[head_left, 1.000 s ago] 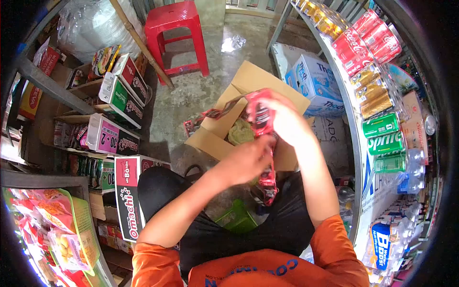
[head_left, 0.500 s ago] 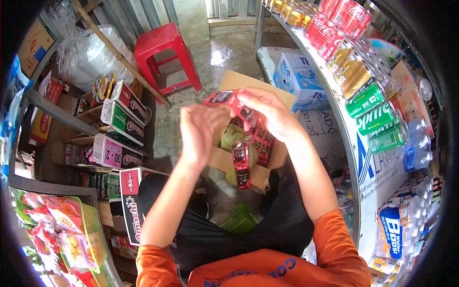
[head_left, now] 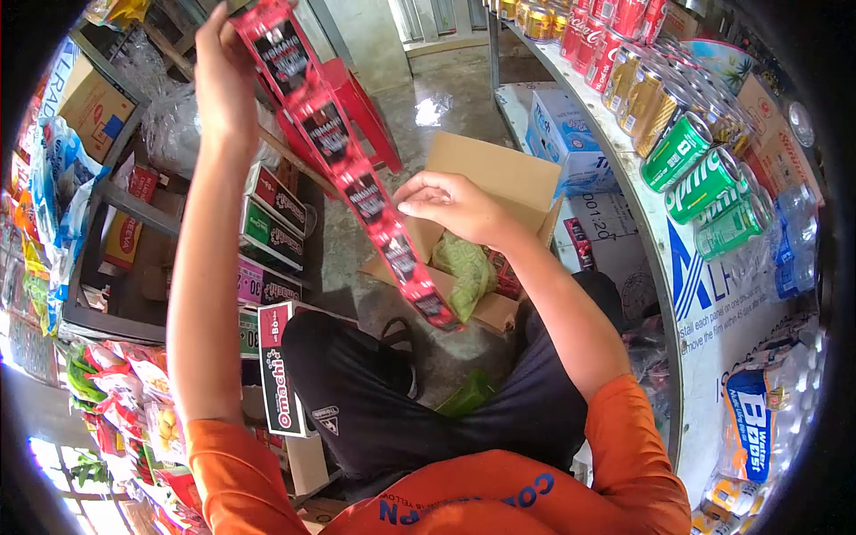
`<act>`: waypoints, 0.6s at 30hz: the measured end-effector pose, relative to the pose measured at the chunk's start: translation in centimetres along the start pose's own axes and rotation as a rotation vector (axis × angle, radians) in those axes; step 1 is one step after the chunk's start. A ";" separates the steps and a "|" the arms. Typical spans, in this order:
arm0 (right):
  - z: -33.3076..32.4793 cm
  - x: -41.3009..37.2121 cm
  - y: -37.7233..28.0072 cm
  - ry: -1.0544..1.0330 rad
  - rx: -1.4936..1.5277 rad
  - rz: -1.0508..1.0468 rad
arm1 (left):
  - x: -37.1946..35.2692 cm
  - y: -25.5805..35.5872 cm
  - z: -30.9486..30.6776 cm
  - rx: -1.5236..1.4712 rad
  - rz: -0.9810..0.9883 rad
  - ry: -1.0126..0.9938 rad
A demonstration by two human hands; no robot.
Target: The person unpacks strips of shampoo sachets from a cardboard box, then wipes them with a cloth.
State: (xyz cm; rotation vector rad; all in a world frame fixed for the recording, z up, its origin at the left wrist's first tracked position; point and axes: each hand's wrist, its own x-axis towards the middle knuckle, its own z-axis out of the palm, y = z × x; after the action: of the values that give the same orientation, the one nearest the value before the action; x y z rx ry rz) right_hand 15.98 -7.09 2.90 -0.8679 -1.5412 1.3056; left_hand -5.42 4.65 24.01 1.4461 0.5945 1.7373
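- At ten o'clock, the left hand [head_left: 225, 85] grips the red packet strip [head_left: 366, 193].
- The strip slants down to the middle.
- At one o'clock, the right hand [head_left: 455, 205] is loose, just beside it.

Stool [head_left: 353, 96] behind sachet strip [head_left: 366, 196], cans [head_left: 700, 185] on right-hand shelf [head_left: 666, 245].

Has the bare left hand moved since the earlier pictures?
Yes: the left hand moved away from the open brown cardboard box, towards the view's upper left.
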 end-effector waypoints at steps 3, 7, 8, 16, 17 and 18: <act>-0.2 -0.3 -0.4 0.032 -0.027 0.019 | 3.9 3.0 -0.3 0.106 0.060 -0.208; -0.8 -0.7 -0.9 0.099 -0.126 0.086 | 0.2 8.7 5.3 0.443 0.234 -0.132; -0.9 -0.4 0.3 0.130 -0.111 0.023 | -0.1 9.7 5.7 0.514 0.273 -0.163; -1.3 -0.2 0.4 0.171 -0.132 0.092 | -1.0 13.7 8.0 0.550 0.503 -0.245; -1.2 -0.2 0.4 0.185 -0.135 0.090 | -0.4 13.8 8.0 0.552 0.503 -0.244; -1.0 -0.1 0.4 0.184 -0.136 0.090 | 0.7 13.9 7.9 0.601 0.627 -0.218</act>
State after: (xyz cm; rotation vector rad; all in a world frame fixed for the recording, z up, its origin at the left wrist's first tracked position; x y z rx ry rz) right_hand 16.99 -6.79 2.50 -1.1224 -1.4724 1.1588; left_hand -1.57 -3.92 36.98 2.4119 0.6138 1.9014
